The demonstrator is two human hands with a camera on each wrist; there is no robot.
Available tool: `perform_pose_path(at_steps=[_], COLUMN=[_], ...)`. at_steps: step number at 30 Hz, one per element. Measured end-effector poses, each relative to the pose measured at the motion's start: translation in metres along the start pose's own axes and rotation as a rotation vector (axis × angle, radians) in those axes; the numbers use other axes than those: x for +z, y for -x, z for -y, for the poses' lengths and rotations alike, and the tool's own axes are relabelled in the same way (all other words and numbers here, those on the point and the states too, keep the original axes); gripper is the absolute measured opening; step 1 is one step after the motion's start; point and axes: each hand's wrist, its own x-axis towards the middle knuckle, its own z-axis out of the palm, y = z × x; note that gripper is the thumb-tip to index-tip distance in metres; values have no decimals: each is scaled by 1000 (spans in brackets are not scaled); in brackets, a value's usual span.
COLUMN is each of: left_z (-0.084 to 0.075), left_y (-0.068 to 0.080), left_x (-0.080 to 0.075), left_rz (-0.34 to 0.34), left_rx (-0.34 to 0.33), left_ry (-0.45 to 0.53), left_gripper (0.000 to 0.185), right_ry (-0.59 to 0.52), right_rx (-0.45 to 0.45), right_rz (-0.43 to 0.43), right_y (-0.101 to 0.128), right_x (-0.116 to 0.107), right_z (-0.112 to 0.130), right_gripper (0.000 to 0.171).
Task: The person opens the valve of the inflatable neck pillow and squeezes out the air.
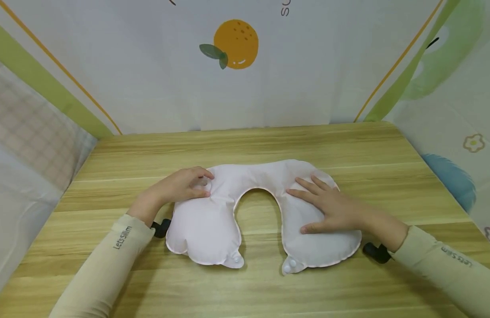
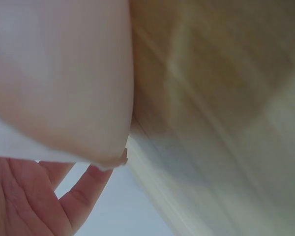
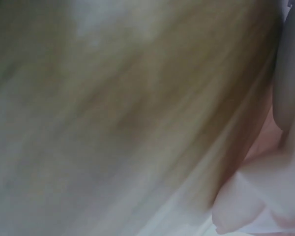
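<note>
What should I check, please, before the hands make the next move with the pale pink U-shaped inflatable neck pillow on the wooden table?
1. The pale pink U-shaped inflatable neck pillow lies wholly on the light wooden table: ok.
2. The right hand rests flat on the pillow's lobe on that side, fingers straight: ok.
3. The left hand has its fingers curled on the upper part of the opposite lobe: ok; whether they pinch the small valve there: cannot tell.
4. The pillow is fully flat: not ok, both lobes look puffy.
5. The two snap tabs at the lobe ends are free and apart: ok.
6. Wrist views are usable: not ok, both blurred.
</note>
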Motion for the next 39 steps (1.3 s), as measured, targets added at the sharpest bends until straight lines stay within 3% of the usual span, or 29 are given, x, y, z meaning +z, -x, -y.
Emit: perform_pose_path(at_steps=[12, 39], left_z=[0, 2], left_y=[-1, 0], left_x=[2, 4], left_rz=[-4, -6], left_rx=[18, 22], left_ry=[-44, -41], left_gripper=[45, 44], right_ry=[0, 28], right_rx=[9, -1], right_rz=[19, 23], right_y=[0, -3], right_x=[1, 6], right_z=[0, -1], right_gripper=[88, 86])
